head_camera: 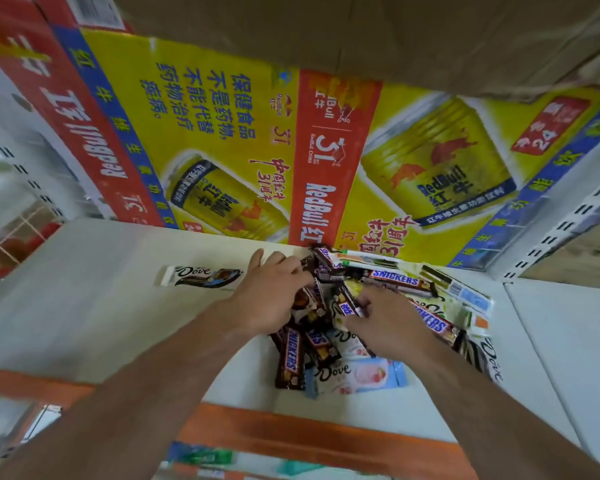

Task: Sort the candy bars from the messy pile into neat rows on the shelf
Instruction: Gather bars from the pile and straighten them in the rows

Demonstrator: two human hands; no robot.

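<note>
Sorting looks barely begun: on the white metal shelf [101,306] the right hand [385,323] pinches a small brown Snickers bar [347,304] in the jumbled candy-bar pile [395,281], the left hand [271,296] buried there, grip unclear; next, probably lifting it clear to start a row.

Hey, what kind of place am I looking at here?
Most likely a shop aisle: a white metal shelf with an orange front rail, a Red Bull carton behind, and a pile of Snickers and Dove bars.
</note>
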